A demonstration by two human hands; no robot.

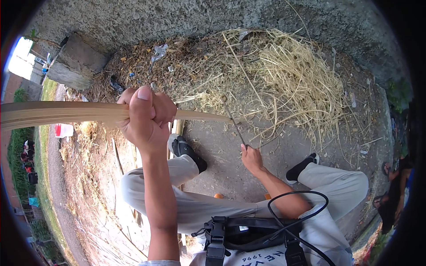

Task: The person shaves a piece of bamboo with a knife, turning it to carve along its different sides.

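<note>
My left hand [148,116] is raised at left of centre, its fingers wrapped round a bundle of bamboo strips [62,114]. The strips are thin, flat and pale brown, stacked together. They run out past the left edge of the view, and their narrower end emerges to the right of my fist. Lower and to the right, my right hand [252,159] is closed round a knife [236,127] with a narrow dark blade. The blade points up and away from me and crosses the strips' right end; whether it touches them I cannot tell. The knife's handle is mostly hidden in my fingers.
Beyond my hands lies a heap of curly pale shavings [301,84], with dry leaves and litter beside it. A rough wall [199,20] closes the far side, with a stone block [80,62] at left. A red-lidded container [64,130] stands left. Another person's foot [386,169] shows at right.
</note>
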